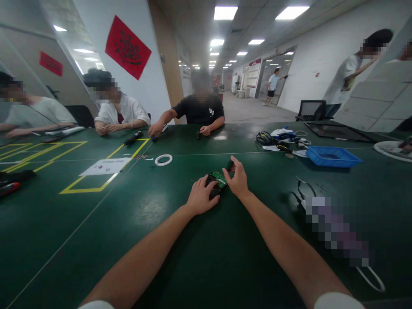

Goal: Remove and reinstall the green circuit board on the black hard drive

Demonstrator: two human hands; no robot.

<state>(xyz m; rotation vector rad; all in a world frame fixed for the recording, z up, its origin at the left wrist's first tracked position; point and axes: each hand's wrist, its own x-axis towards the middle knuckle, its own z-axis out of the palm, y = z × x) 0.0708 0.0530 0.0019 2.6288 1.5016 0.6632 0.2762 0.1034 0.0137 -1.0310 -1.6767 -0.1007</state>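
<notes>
A small black device with an exposed green circuit board (218, 179) lies on the dark green table (144, 223) in front of me. My left hand (201, 196) is curled over the device's left end and grips it. From the right, my right hand (237, 178) reaches the same device with fingertips pinched at its right end, thumb raised. What the right fingers pinch is too small to make out.
A white tape ring (163, 160) and a paper sheet (106, 166) lie inside yellow floor-tape lines at left. A blue tray (332, 156) and tangled cables (280, 138) sit at right. Two people sit across the table; another sits at far left.
</notes>
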